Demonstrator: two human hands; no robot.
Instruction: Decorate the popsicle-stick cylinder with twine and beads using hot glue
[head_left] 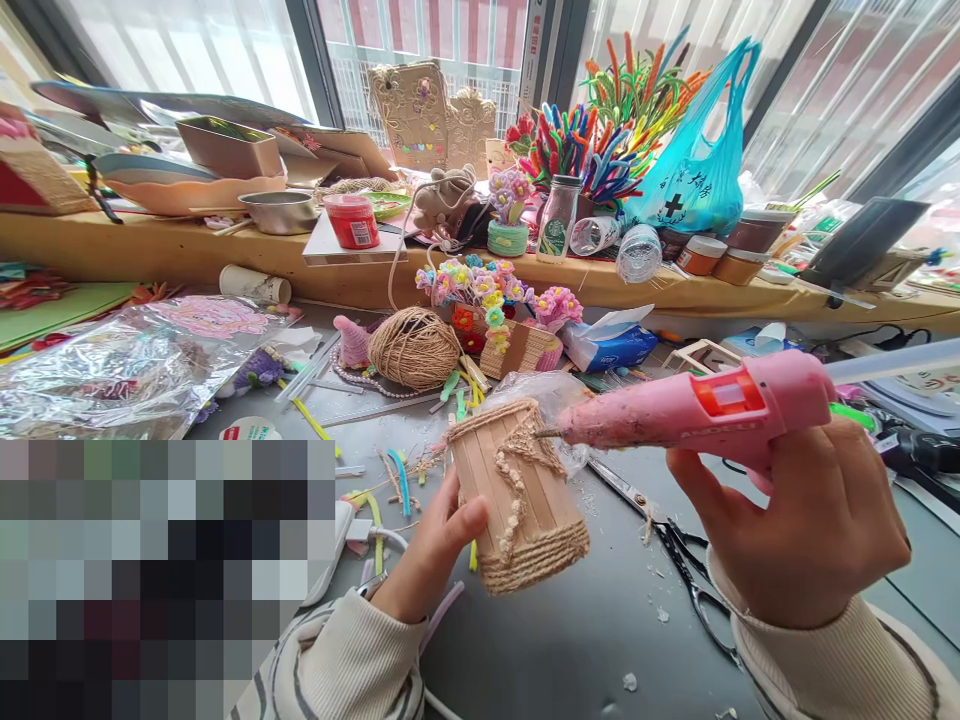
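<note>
My left hand (429, 555) grips a small pot (517, 495) made of wooden sticks, tilted on its side, with twine wound round both ends and a line of small beads down its face. My right hand (802, 520) holds a pink glue gun (697, 408), a clear glue stick jutting from its back. The gun's nozzle touches the pot's upper right edge, by the twine band. Both sleeves are cream knit.
A ball of twine (414, 347) and a basket of pipe-cleaner flowers (499, 315) sit behind the pot. Scissors (686, 560) lie on the grey table under my right hand. A wooden shelf (187, 250) with jars, bottles and a blue bag (694, 150) runs along the window.
</note>
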